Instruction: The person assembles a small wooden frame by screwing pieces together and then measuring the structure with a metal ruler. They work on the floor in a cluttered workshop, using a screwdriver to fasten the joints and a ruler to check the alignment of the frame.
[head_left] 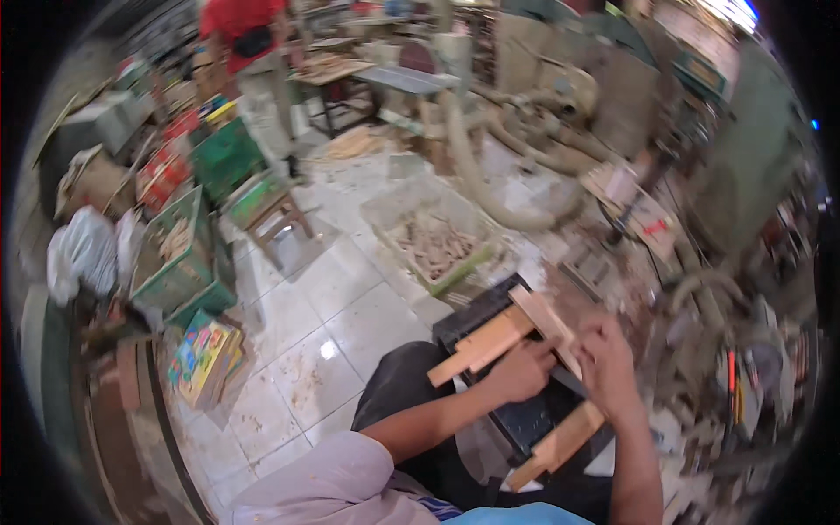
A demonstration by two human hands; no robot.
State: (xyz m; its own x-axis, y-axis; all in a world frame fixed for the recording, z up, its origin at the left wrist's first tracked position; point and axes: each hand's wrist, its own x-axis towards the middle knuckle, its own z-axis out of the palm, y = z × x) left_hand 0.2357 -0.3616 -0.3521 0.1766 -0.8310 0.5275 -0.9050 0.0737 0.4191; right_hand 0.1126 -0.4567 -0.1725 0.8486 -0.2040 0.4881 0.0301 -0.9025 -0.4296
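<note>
A pale wooden strip (544, 320) stands tilted between my hands, over a black surface (472, 313) in front of me. My left hand (522, 371) is closed, its fingers curled against the near side of the strip. On the strip's right edge, my right hand (607, 357) pinches with thumb and fingers; the fingertips are blurred. Left of the strip lies a stepped wooden piece (483, 346), its end jutting past the black surface. A similar wooden piece (558, 444) lies nearer to me, below my right wrist.
A pale bin (398, 229) of wood scraps stands ahead on the tiled floor. Thick hoses (468, 171) curve behind it. At left are a green crate (179, 271), a small stool (278, 219) and stacked colourful books (206, 357). A person in red (245, 35) stands far off.
</note>
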